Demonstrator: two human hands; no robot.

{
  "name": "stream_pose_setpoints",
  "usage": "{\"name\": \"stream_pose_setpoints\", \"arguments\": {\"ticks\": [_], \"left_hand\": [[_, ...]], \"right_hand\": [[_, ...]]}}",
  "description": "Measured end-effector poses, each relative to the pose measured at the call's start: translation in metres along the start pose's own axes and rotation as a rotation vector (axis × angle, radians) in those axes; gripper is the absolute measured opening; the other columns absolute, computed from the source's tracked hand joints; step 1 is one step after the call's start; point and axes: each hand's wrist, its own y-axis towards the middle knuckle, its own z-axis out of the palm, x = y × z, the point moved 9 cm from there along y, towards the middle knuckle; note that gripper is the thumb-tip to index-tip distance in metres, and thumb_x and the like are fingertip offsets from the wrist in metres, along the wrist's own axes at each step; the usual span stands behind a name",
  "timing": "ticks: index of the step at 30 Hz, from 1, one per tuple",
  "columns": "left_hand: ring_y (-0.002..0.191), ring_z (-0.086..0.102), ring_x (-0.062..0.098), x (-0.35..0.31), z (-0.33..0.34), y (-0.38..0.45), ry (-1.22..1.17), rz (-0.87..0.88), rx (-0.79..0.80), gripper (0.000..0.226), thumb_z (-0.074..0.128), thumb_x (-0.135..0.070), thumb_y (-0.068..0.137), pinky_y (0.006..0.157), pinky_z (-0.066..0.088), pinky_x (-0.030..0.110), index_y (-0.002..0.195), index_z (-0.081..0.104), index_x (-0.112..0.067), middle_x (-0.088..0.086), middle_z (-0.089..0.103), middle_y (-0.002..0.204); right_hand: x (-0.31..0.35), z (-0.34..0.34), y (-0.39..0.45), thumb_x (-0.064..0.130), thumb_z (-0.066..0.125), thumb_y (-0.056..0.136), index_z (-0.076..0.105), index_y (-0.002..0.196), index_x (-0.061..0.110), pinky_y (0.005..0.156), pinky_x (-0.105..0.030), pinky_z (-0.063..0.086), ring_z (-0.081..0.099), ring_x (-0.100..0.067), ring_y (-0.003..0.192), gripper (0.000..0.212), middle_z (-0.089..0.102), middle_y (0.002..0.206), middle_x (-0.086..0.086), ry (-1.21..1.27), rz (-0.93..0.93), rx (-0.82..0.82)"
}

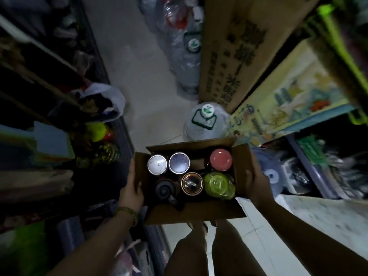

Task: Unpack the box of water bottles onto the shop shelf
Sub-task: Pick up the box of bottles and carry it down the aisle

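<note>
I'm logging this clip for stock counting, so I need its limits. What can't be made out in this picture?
- Bottle bodies in the cardboard box: head view shows only lids, e.g. the pink lid; box walls hide the rest.
- Left hand and right hand fingertips: hidden behind the box sides.
- Left shelves: too dark and blurred to tell goods.
- Printing on the tall carton: blurred, unreadable.
- Feet: covered by the box.
</note>
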Motion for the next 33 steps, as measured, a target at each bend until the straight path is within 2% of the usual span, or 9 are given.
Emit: {"name": "stream_pose_setpoints", "arguments": {"ticks": [4,8,16,19,21,25,27,30,33], "left_hand": [[0.106,0.062,0.044,-0.050,-0.001,-0.013,0.042,0.132,0.089,0.080,0.046,-0.001,0.094,0.088,0.047,0.036,0.149,0.007,-0.043,0.028,0.064,0.118],[0.114,0.058,0.042,-0.110,0.023,-0.035,0.144,0.325,0.195,0.078,0.045,0.001,0.094,0.091,0.044,0.033,0.151,0.007,-0.036,0.023,0.058,0.129],[0.117,0.054,0.031,-0.215,0.129,-0.142,0.298,0.747,0.514,0.075,0.043,0.002,0.094,0.089,0.039,0.029,0.147,0.002,-0.033,-0.004,0.045,0.133],[0.127,0.044,0.027,-0.239,0.174,-0.189,0.319,0.854,0.629,0.082,0.036,0.009,0.093,0.098,0.035,0.031,0.145,0.004,-0.047,-0.016,0.028,0.144],[0.130,0.042,0.026,-0.249,0.214,-0.235,0.389,0.920,0.681,0.080,0.034,0.011,0.092,0.103,0.034,0.033,0.149,0.007,-0.038,-0.012,0.029,0.144],[0.093,0.056,0.012,-0.259,0.291,-0.334,0.516,1.027,0.803,0.076,0.036,0.007,0.096,0.080,0.044,0.024,0.149,0.001,-0.035,-0.010,0.036,0.140],[0.083,0.060,0.023,-0.257,0.330,-0.380,0.599,1.108,0.880,0.073,0.038,0.004,0.096,0.072,0.045,0.026,0.150,0.003,-0.031,-0.004,0.043,0.138],[0.062,0.041,0.001,-0.250,0.388,-0.452,0.732,1.234,0.989,0.070,0.038,0.000,0.097,0.058,0.034,0.018,0.152,0.002,-0.025,0.010,0.052,0.133],[0.076,0.052,0.010,-0.239,0.435,-0.534,0.818,1.403,1.090,0.068,0.039,0.002,0.097,0.065,0.031,0.019,0.152,0.005,-0.017,0.020,0.041,0.147]], "right_hand": [[-0.012,-0.060,-0.047,0.019,0.037,0.095,0.031,0.146,0.003,0.075,-0.026,0.040,0.064,-0.046,0.093,0.053,0.061,0.121,-0.030,-0.010,-0.142,-0.254],[-0.067,-0.098,-0.099,0.012,0.044,0.097,0.020,0.150,0.022,0.062,-0.037,0.041,0.063,-0.048,0.081,0.059,0.067,0.097,-0.034,0.042,0.058,-0.327],[-0.198,-0.158,-0.255,0.006,0.045,0.096,0.020,0.151,0.029,0.074,-0.033,0.045,0.065,-0.043,0.096,0.065,0.068,0.115,-0.020,0.277,0.361,-0.638],[-0.244,-0.165,-0.310,0.002,0.046,0.094,0.021,0.150,0.029,0.076,-0.035,0.046,0.065,-0.044,0.096,0.067,0.068,0.114,-0.021,0.357,0.471,-0.725],[-0.278,-0.169,-0.363,0.000,0.045,0.094,0.021,0.150,0.028,0.076,-0.035,0.046,0.065,-0.044,0.094,0.068,0.069,0.112,-0.022,0.414,0.565,-0.809],[-0.340,-0.157,-0.464,-0.001,0.043,0.094,0.022,0.151,0.024,0.085,-0.039,0.047,0.062,-0.044,0.105,0.066,0.063,0.125,-0.019,0.523,0.727,-0.967],[-0.367,-0.145,-0.511,0.000,0.043,0.094,0.022,0.151,0.024,0.089,-0.040,0.047,0.060,-0.042,0.108,0.065,0.062,0.126,-0.020,0.583,0.820,-1.040],[-0.399,-0.119,-0.576,0.003,0.043,0.095,0.022,0.151,0.027,0.096,-0.041,0.045,0.058,-0.038,0.113,0.064,0.059,0.129,-0.018,0.704,0.959,-1.146],[-0.422,-0.092,-0.632,0.000,0.042,0.094,0.023,0.150,0.024,0.098,-0.034,0.041,0.054,-0.035,0.121,0.064,0.054,0.137,-0.014,0.780,1.080,-1.301]]}}
